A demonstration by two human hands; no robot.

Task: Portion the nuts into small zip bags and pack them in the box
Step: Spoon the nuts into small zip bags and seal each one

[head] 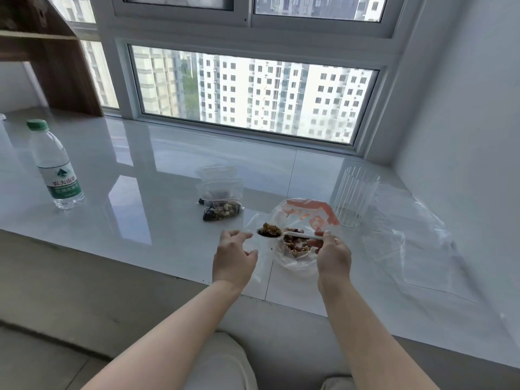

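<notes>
My right hand (333, 256) grips the handle of a white spoon (298, 235) heaped with mixed nuts, held level over the mouth of a small clear zip bag (260, 266). My left hand (235, 256) pinches that bag's top edge and holds it open under the spoon. Behind the spoon lies a large clear bag with orange print (306, 218), open, with loose nuts inside. A filled small zip bag (222, 211) lies flat further back, with empty zip bags (216, 173) stacked behind it. No box is in view.
A clear ribbed cup (354, 199) stands right of the big bag. A water bottle (55, 164) with a green cap stands at the far left. Crumpled clear plastic film (416, 249) covers the right side of the glossy white sill (140, 192). A wooden shelf (56, 52) stands at back left.
</notes>
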